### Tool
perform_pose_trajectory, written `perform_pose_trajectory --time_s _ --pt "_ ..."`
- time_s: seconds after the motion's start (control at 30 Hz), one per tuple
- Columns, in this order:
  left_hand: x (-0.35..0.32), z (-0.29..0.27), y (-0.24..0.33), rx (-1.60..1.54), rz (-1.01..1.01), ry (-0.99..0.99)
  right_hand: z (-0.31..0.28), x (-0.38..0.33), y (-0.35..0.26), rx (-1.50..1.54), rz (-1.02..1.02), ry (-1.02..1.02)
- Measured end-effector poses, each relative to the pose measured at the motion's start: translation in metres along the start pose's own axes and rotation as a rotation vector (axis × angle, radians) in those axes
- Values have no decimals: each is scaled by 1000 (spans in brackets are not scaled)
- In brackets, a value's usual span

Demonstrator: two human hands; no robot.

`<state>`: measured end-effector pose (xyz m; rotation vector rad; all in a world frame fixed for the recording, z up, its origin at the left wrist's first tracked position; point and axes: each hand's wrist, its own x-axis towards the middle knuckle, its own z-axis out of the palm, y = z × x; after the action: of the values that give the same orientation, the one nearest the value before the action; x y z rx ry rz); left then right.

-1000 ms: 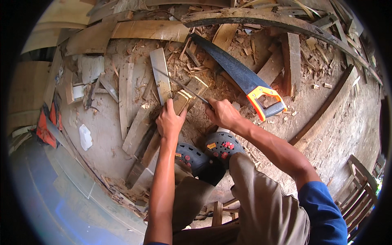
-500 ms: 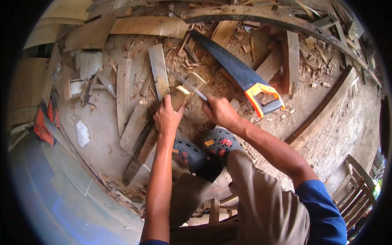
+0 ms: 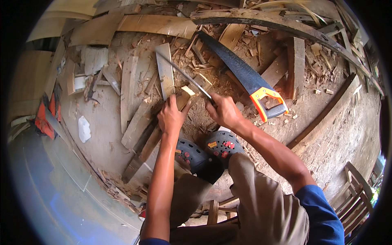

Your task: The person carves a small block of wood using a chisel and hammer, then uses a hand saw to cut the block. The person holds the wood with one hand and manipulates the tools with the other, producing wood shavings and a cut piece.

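My left hand (image 3: 170,117) grips a narrow wooden strip (image 3: 150,143); fingers and thumb cover part of it. A pale, freshly cut end (image 3: 188,90) shows just beyond my fingertips. To the right, my right hand (image 3: 225,110) is closed round a tool with a long, thin metal blade (image 3: 183,72), apparently a long knife, its handle hidden in my fist. The blade slants up and leftward, over the cut wood. A flat, light board (image 3: 165,73) lies just beyond my left hand. The handsaw (image 3: 255,79), with its orange and black handle, rests on the ground untouched.
My feet in dark clogs (image 3: 223,148) are close below the work. Loose planks (image 3: 129,92) lie to the left, a long curved beam (image 3: 281,26) across the back. A curved timber (image 3: 326,110) is at right, a slatted wooden chair (image 3: 357,200) at lower right. Wood chips litter the ground.
The blade in my right hand has swung upward, its tip now farther up and left. My left hand keeps its hold on the strip. The whole view has shifted slightly.
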<state>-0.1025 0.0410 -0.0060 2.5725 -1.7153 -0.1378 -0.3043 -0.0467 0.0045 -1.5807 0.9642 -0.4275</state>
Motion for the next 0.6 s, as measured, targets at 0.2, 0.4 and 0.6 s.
perform_pose_trajectory --time_s 0.2,0.4,0.6 --pt "4 2 2 -14 41 45 7 2 13 -215 -11 -73" --pt "0 0 1 -40 21 40 7 5 1 -93 -71 -7" --pt "-2 1 -2 -25 10 50 -4 11 6 -154 44 -134"
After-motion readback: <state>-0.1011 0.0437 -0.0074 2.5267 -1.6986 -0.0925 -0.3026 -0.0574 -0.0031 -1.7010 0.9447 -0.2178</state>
